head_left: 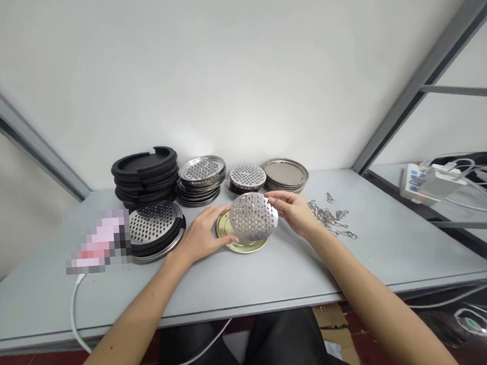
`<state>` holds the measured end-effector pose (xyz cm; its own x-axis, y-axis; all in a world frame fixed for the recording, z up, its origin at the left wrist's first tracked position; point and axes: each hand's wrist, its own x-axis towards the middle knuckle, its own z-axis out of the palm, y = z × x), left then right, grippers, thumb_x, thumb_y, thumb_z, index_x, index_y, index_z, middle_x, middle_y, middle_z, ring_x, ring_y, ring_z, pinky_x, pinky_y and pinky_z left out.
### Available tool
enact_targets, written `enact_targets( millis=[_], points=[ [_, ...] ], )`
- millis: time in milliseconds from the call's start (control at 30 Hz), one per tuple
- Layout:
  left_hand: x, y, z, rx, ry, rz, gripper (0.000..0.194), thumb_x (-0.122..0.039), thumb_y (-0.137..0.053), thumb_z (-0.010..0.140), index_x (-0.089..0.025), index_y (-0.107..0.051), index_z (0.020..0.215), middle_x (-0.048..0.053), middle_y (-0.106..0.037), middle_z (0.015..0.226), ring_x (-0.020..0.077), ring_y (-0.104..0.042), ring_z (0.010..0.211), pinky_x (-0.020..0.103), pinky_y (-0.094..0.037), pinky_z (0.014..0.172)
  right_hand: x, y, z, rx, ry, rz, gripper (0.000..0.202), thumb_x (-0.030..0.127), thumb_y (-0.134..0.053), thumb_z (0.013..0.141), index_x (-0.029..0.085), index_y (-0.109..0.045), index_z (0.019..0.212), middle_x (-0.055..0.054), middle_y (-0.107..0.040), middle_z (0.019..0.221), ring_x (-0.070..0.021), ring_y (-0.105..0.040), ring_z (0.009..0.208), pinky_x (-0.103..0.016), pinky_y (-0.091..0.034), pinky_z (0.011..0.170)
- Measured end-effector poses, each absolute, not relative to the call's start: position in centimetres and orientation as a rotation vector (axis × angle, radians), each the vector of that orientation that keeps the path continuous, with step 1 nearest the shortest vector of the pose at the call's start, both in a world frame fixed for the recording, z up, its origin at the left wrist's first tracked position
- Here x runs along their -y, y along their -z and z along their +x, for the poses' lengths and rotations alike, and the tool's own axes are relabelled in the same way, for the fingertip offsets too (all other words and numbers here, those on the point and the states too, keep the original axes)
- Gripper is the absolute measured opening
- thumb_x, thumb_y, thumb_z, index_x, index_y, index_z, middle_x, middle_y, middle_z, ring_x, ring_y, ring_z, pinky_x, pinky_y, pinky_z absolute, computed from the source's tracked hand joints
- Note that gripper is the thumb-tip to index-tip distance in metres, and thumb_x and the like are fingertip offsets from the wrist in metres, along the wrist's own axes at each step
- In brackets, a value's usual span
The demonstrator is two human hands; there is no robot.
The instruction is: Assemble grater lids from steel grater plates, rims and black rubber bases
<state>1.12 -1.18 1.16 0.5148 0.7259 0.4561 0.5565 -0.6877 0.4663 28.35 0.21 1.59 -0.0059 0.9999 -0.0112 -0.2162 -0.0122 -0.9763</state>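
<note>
- Disc (253, 218) above gold lid (243, 248), not seated; right hand (294, 212) pinches its edge.
- Left hand (203, 235) beside lid, thumb and fingers apart.
- Stack (201, 171) behind: similar disc on top, apparently seated.

honestly can't make out any readable text, brand, number or sign on anything here, and the pinkish thing (99, 240) on the left is just pixelated blur

- blurred pink object (98, 241) near the left edge of the table (242, 282)
- white cable (72, 311) over the front edge
- power strip (415, 185) beyond the right edge
- cardboard (342, 339) below
</note>
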Motion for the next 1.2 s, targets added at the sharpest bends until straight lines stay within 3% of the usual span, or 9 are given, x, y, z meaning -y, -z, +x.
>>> enact_targets(
  millis=[133, 300, 500, 667, 867, 1033, 1200],
  points=[
    [1.4, -1.2, 1.2, -1.115, -0.794, 2.497, 0.088, -0.056, -0.076, 0.07, -0.02, -0.039, 0.141, 0.013, -0.055, 0.134, 0.0305, -0.052, 0.124, 0.045, -0.041, 0.107, -0.1, -2.4, 28.4, 0.952, -1.342, -1.041, 0.044, 0.031, -0.085, 0.058, 0.022, -0.071, 0.098, 0.0, -0.071, 0.073, -0.0135, -0.062, 0.066, -0.029, -0.05, 0.066],
    [1.4, -1.0, 1.1, -1.127, -0.659, 2.496, 0.103, -0.058, -0.079, 0.064, -0.021, -0.03, 0.147, 0.014, -0.048, 0.141, 0.0333, -0.047, 0.129, 0.048, -0.039, 0.108, -0.3, -2.5, 28.6, 0.884, -1.296, -1.0, 0.042, 0.033, -0.082, 0.06, 0.023, -0.07, 0.099, -0.001, -0.073, 0.084, -0.0142, -0.063, 0.068, -0.03, -0.05, 0.066],
    [1.6, -1.3, 0.9, -1.041, -0.622, 2.494, 0.09, -0.051, -0.075, 0.074, -0.023, -0.03, 0.147, 0.012, -0.042, 0.147, 0.0304, -0.043, 0.134, 0.045, -0.038, 0.111, -0.7, -2.0, 28.9, 0.921, -1.249, -0.96, 0.039, 0.035, -0.079, 0.065, 0.025, -0.07, 0.101, -0.003, -0.074, 0.096, -0.0184, -0.066, 0.08, -0.034, -0.053, 0.071],
    [1.5, -1.0, 1.1, -1.146, -0.674, 2.556, 0.067, -0.045, -0.064, 0.085, -0.019, -0.04, 0.142, 0.013, -0.051, 0.139, 0.0294, -0.048, 0.129, 0.046, -0.039, 0.109, -0.8, -1.9, 29.2, 0.922, -1.176, -0.934, 0.038, 0.035, -0.079, 0.065, 0.026, -0.07, 0.101, -0.004, -0.073, 0.102, -0.0212, -0.066, 0.088, -0.037, -0.055, 0.075],
    [0.8, 0.0, 1.0, -1.176, -0.704, 2.582, 0.039, -0.021, -0.047, 0.093, -0.019, -0.05, 0.132, 0.01, -0.059, 0.13, 0.024, -0.055, 0.122, 0.041, -0.044, 0.105, -0.9, -1.8, 29.5, 0.912, -1.168, -0.911, 0.034, 0.033, -0.079, 0.067, 0.028, -0.07, 0.099, -0.002, -0.073, 0.102, -0.0199, -0.066, 0.089, -0.038, -0.053, 0.081],
    [0.7, 0.0, 1.1, -1.097, -0.732, 2.548, 0.043, -0.007, -0.037, 0.091, -0.022, -0.053, 0.129, 0.006, -0.06, 0.131, 0.0198, -0.057, 0.121, 0.036, -0.046, 0.105, -0.7, -1.8, 29.0, 0.911, -1.255, -0.965, 0.032, 0.031, -0.081, 0.062, 0.025, -0.072, 0.093, -0.002, -0.073, 0.094, -0.0182, -0.065, 0.082, -0.034, -0.053, 0.072],
    [0.7, -0.3, 1.3, -1.116, -0.805, 2.514, 0.043, -0.008, -0.035, 0.091, -0.019, -0.053, 0.129, 0.009, -0.06, 0.131, 0.0215, -0.057, 0.12, 0.038, -0.046, 0.104, -0.6, -1.4, 28.5, 0.988, -1.347, -1.0, 0.035, 0.032, -0.083, 0.061, 0.023, -0.072, 0.092, -0.003, -0.073, 0.085, -0.0163, -0.063, 0.074, -0.029, -0.05, 0.063]
  ],
)
